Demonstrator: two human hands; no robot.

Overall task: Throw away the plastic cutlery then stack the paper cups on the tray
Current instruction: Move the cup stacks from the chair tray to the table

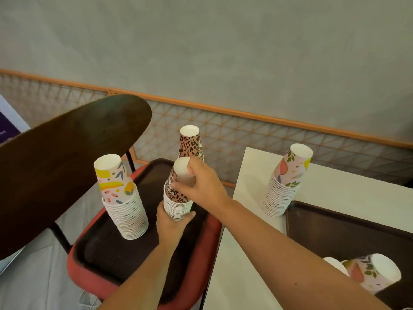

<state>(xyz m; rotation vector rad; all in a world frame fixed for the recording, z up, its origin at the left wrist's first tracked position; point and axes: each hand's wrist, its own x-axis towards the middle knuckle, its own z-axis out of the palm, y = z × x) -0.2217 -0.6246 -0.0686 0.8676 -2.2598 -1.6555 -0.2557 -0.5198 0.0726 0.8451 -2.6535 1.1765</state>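
Observation:
A dark brown tray (107,249) lies on a red chair seat. On it stand upside-down stacks of paper cups: a floral stack (121,198) at the left, a leopard-print stack (177,198) in the middle and another leopard-print stack (190,142) behind it. My left hand (171,227) grips the base of the middle leopard stack. My right hand (201,182) closes around that stack's top cup from the right. No plastic cutlery is in sight.
A white table (250,242) stands to the right with a floral cup stack (286,182), a second dark tray (346,238) and floral cups (371,274) lying on it. The chair's dark wooden backrest (67,157) rises at left. A lattice partition (245,135) runs behind.

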